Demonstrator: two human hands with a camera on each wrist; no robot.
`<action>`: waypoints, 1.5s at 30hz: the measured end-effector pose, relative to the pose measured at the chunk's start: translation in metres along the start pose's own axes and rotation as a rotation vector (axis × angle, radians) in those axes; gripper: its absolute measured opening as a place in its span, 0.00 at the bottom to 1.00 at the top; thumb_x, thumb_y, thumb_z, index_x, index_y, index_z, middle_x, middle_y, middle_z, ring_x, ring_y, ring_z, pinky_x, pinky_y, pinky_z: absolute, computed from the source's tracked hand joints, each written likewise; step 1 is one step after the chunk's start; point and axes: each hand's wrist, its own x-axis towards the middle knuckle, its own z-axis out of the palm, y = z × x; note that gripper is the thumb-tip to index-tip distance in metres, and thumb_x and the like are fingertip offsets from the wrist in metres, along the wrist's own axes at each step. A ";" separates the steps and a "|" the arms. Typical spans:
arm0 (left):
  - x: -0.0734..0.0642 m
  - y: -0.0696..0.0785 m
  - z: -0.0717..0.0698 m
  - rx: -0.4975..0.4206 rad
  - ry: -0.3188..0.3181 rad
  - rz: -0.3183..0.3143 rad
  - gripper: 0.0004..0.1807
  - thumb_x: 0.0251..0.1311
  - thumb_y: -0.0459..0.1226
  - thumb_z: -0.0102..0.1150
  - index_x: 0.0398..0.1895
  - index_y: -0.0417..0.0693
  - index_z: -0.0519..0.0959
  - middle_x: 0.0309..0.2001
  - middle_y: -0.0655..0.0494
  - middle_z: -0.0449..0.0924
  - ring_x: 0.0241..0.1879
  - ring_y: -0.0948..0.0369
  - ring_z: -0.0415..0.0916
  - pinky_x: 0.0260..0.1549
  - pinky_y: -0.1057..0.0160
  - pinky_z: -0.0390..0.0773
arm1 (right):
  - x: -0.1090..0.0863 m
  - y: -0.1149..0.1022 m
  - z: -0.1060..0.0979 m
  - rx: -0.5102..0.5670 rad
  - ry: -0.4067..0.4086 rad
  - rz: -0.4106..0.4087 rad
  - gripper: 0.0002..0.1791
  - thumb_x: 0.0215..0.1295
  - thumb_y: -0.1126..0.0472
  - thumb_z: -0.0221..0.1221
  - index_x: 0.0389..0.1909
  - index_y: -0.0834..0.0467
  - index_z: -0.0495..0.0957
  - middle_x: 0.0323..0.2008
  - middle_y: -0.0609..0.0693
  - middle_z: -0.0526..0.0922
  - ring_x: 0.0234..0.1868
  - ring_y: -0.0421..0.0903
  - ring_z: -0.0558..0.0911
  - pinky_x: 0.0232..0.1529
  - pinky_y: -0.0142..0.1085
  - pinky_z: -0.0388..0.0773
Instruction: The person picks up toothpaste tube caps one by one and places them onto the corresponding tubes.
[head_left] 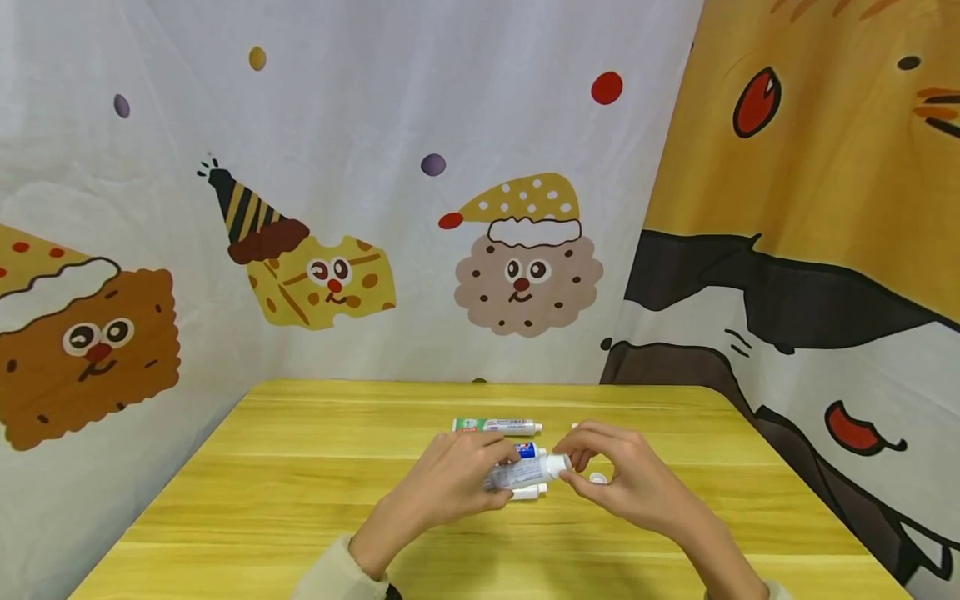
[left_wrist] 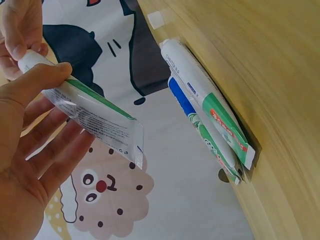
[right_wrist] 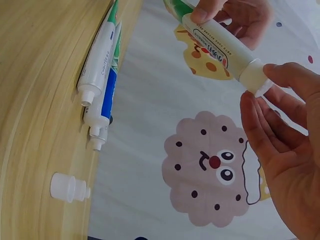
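Above the wooden table, my left hand [head_left: 461, 475] grips a white and green toothpaste tube [left_wrist: 95, 110], thumb on one face and fingers behind it. In the right wrist view the tube [right_wrist: 217, 45] slants with its capped end toward my right hand [right_wrist: 285, 130]. The thumb and fingers of that hand pinch the white cap [right_wrist: 255, 78] at the tube's end. Whether the cap is loose from the tube cannot be told. Beyond and below the hands lie other toothpaste tubes: a green and white one [head_left: 498, 427], a blue one [head_left: 527, 450] and a white one [head_left: 530, 492], partly hidden.
White caps [right_wrist: 62, 187] stand on the wooden table [head_left: 300, 467], one of them [head_left: 597, 477] close to my right hand in the head view. The uncapped nozzles of the lying tubes point toward the caps. A cartoon-printed curtain [head_left: 360, 125] hangs behind the table.
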 end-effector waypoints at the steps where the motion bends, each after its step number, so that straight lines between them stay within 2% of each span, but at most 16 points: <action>1: 0.000 0.000 0.000 0.002 -0.001 -0.001 0.17 0.54 0.50 0.76 0.45 0.59 0.85 0.45 0.66 0.87 0.34 0.70 0.80 0.28 0.74 0.75 | 0.000 0.000 0.000 0.011 0.000 0.002 0.15 0.60 0.67 0.72 0.44 0.48 0.84 0.38 0.39 0.85 0.33 0.31 0.81 0.35 0.26 0.81; 5: 0.000 0.000 0.000 0.005 -0.011 -0.003 0.17 0.55 0.51 0.76 0.46 0.59 0.86 0.46 0.65 0.87 0.35 0.70 0.81 0.29 0.73 0.77 | 0.000 0.001 -0.001 0.018 -0.021 0.024 0.14 0.61 0.66 0.72 0.44 0.47 0.84 0.40 0.39 0.85 0.34 0.32 0.82 0.35 0.28 0.82; 10: 0.000 -0.001 0.001 0.011 -0.032 -0.001 0.17 0.54 0.51 0.76 0.45 0.59 0.86 0.46 0.65 0.88 0.37 0.69 0.81 0.31 0.72 0.78 | 0.000 0.001 -0.005 -0.007 -0.056 0.084 0.16 0.63 0.62 0.71 0.49 0.44 0.82 0.45 0.36 0.84 0.40 0.35 0.83 0.37 0.32 0.84; 12: 0.000 -0.001 0.003 0.009 -0.062 -0.003 0.16 0.55 0.52 0.76 0.44 0.59 0.86 0.46 0.65 0.88 0.35 0.70 0.80 0.30 0.73 0.77 | -0.001 0.002 -0.007 -0.017 -0.054 0.098 0.16 0.65 0.62 0.70 0.50 0.43 0.82 0.47 0.36 0.84 0.42 0.36 0.83 0.38 0.32 0.85; 19: -0.003 -0.001 0.021 0.018 -0.254 0.005 0.12 0.55 0.48 0.76 0.41 0.62 0.87 0.41 0.70 0.87 0.29 0.73 0.72 0.26 0.71 0.70 | -0.002 0.006 -0.014 -0.061 -0.053 0.096 0.15 0.66 0.66 0.68 0.48 0.43 0.82 0.44 0.36 0.85 0.38 0.31 0.82 0.37 0.30 0.83; 25: -0.009 0.008 0.034 0.049 -0.324 0.020 0.09 0.53 0.46 0.77 0.35 0.64 0.86 0.32 0.72 0.82 0.26 0.73 0.70 0.24 0.73 0.67 | -0.001 0.011 -0.014 -0.063 -0.097 0.110 0.15 0.64 0.67 0.68 0.46 0.45 0.83 0.43 0.38 0.85 0.37 0.30 0.81 0.36 0.29 0.83; 30: -0.012 0.014 0.040 0.049 -0.397 -0.003 0.09 0.49 0.46 0.79 0.28 0.65 0.85 0.26 0.75 0.77 0.23 0.72 0.65 0.22 0.72 0.65 | -0.001 0.014 -0.014 -0.062 -0.141 0.135 0.13 0.66 0.66 0.68 0.46 0.46 0.83 0.43 0.39 0.85 0.37 0.30 0.81 0.36 0.29 0.83; 32: -0.012 0.016 0.040 0.033 -0.416 -0.021 0.10 0.48 0.46 0.80 0.29 0.65 0.85 0.26 0.75 0.77 0.23 0.72 0.65 0.23 0.72 0.65 | -0.001 0.015 -0.013 -0.063 -0.154 0.145 0.12 0.66 0.65 0.67 0.46 0.46 0.83 0.42 0.39 0.85 0.38 0.30 0.81 0.36 0.29 0.83; 37: -0.010 0.016 0.037 -0.056 -0.420 -0.074 0.14 0.50 0.51 0.79 0.39 0.63 0.88 0.35 0.74 0.86 0.27 0.74 0.72 0.29 0.72 0.73 | -0.003 0.018 -0.011 -0.090 -0.184 0.183 0.11 0.66 0.64 0.68 0.45 0.46 0.83 0.42 0.39 0.86 0.38 0.32 0.81 0.35 0.29 0.82; 41: -0.003 0.008 0.035 -0.085 -0.358 -0.089 0.17 0.56 0.52 0.75 0.46 0.58 0.88 0.42 0.68 0.89 0.34 0.72 0.81 0.33 0.71 0.79 | -0.009 0.028 -0.009 -0.155 -0.225 0.225 0.11 0.65 0.63 0.68 0.45 0.47 0.84 0.42 0.41 0.86 0.39 0.37 0.83 0.34 0.29 0.81; 45: 0.007 -0.009 0.041 -0.035 -0.288 -0.083 0.15 0.60 0.49 0.72 0.47 0.56 0.88 0.42 0.64 0.88 0.36 0.69 0.82 0.34 0.68 0.81 | -0.016 0.048 -0.004 -0.231 -0.279 0.257 0.11 0.63 0.63 0.70 0.44 0.48 0.84 0.43 0.44 0.86 0.40 0.41 0.85 0.36 0.32 0.82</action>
